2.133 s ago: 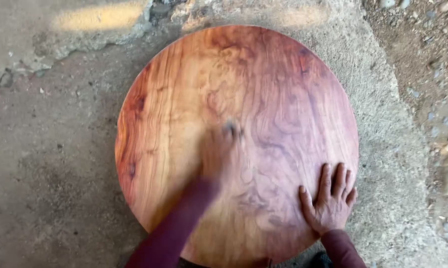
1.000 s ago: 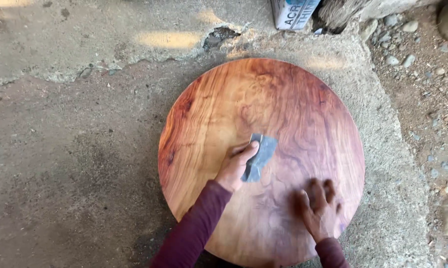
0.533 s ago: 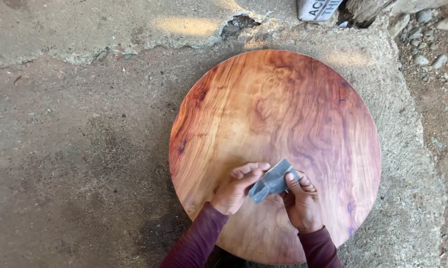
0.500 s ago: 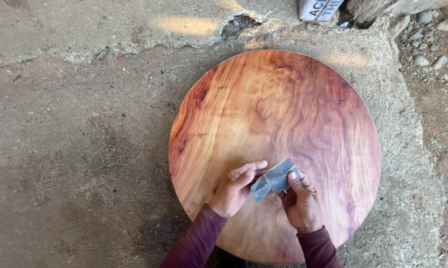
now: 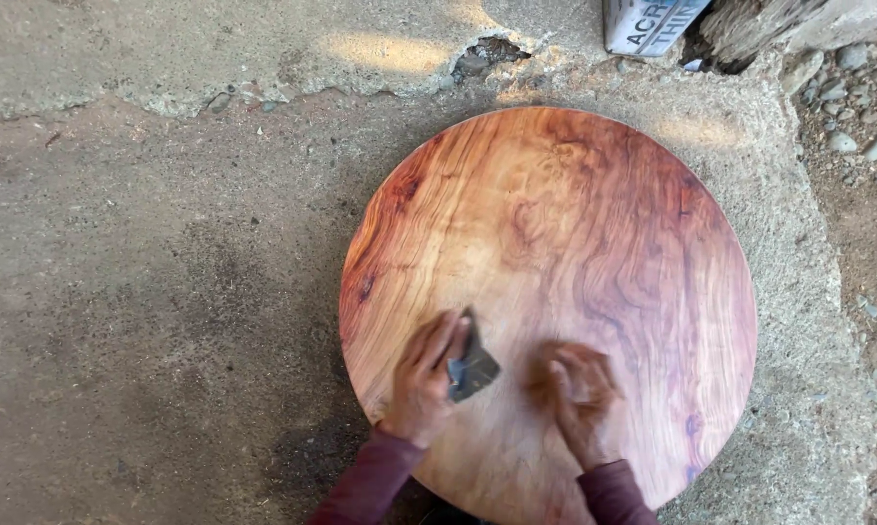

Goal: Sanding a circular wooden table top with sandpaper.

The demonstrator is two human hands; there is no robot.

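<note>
Sleeves enter at the bottom edge. Left hand (image 5: 429, 377), lower centre, has its fingers curled over a folded grey abrasive sheet (image 5: 473, 367), pressing it flat on the round wooden tabletop (image 5: 594, 233) — right hand (image 5: 577, 389) lies open and empty beside, apparently steadying. Beyond, upper frame, cracked concrete floor (image 5: 147, 243).

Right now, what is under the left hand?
Under the left hand a small grey sheet lies on the round wooden board. The hand covers part of the sheet.

dark maroon sleeves (both arms)
</note>
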